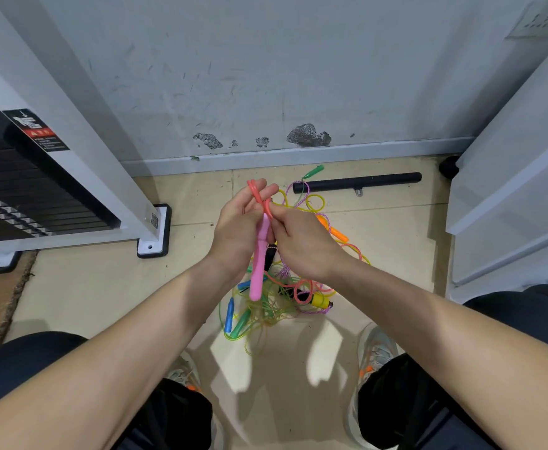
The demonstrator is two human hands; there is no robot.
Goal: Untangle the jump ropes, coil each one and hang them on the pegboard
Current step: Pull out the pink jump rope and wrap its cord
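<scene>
A tangle of jump ropes (275, 297) lies on the tiled floor between my feet, with green, blue, orange, yellow and black handles among thin coloured cords. I hold a pink jump rope above it. My left hand (237, 232) grips the top of its pink handle (259, 264), which hangs straight down. A coral cord loop (255, 191) rises above my left fingers. My right hand (301, 241) pinches that cord right beside the left hand. The rest of the coral cord (301, 289) trails down into the pile. No pegboard is in view.
A black bar (357, 182) lies on the floor by the wall. A weight-stack machine (55, 177) stands at the left, with its foot (154, 232) near the pile. White panels (509, 190) close off the right. My shoes (374, 355) flank the ropes.
</scene>
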